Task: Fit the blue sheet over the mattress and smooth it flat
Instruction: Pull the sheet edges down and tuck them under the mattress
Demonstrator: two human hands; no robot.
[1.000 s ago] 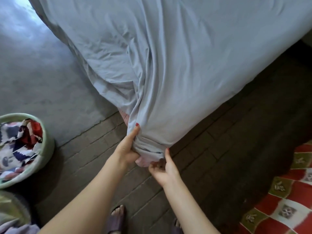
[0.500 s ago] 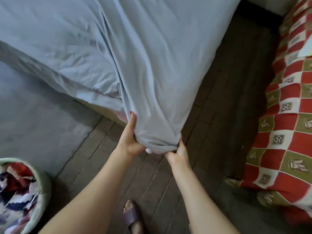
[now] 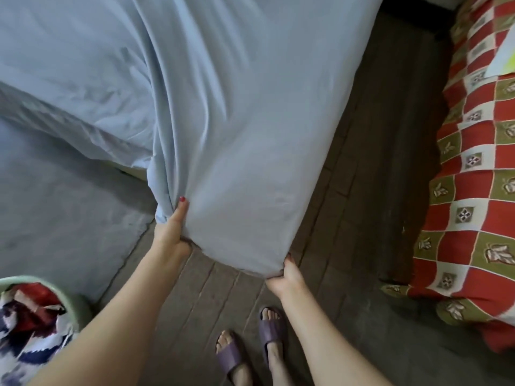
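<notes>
1. Two hands on one corner: left hand [image 3: 172, 236] closed around a bunched fold of the blue sheet [image 3: 237, 129], thumb up against the cloth; right hand [image 3: 282, 277] pinching the lower hem, fingers curled shut on it.
2. Sheet draped across the top of the mattress [image 3: 131, 171] and hanging down over this corner, hem stretched between both grips just above the wooden floor [image 3: 362, 190].
3. Done so far, judging by the drape: top surface covered, near corner wrapped.
4. Left to do: hem not yet tucked under the corner; long creases running up from the left grip not yet smoothed; other corners out of view, cannot tell.
5. Nearby only: green basket [image 3: 80, 305] of laundry, checked blanket [image 3: 473, 190].
</notes>
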